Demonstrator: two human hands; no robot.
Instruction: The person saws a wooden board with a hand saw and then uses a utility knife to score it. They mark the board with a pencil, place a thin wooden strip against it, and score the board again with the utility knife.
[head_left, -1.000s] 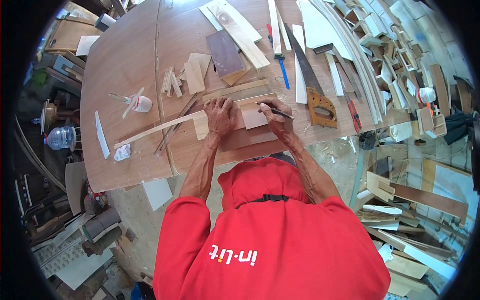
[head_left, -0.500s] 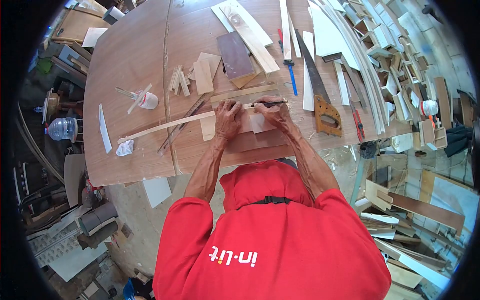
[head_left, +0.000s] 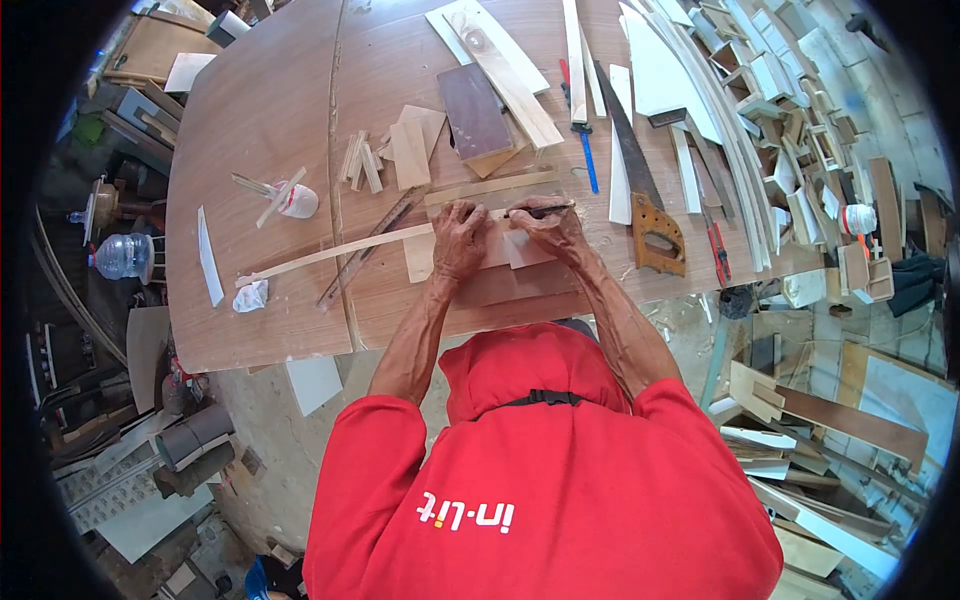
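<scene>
My left hand [head_left: 461,240] is closed, its fingers curled on the right part of a long, thin wood strip [head_left: 340,250] and pressing it down. That strip runs out leftward over the table, across a dark metal ruler [head_left: 372,245]. In my right hand [head_left: 548,228], close beside the left, a dark pencil [head_left: 552,207] is pinched, lying nearly level with its tip toward the strip's end. Under both hands are flat wood pieces, among them a brown board [head_left: 520,284] and a pale strip [head_left: 492,188] along the far side. The pencil's exact contact point is too small to tell.
A handsaw [head_left: 655,225] lies right of my hands, near a blue-handled tool [head_left: 588,160] and red pliers-like tool [head_left: 718,250]. Small wood blocks [head_left: 408,155], a dark rectangular block [head_left: 473,110] and a white cup [head_left: 298,200] with sticks stand farther off. Long white boards [head_left: 700,110] line the right.
Both hands stay at almost the same place. The pencil in my right hand has tilted slightly, and the view has shifted a little.
</scene>
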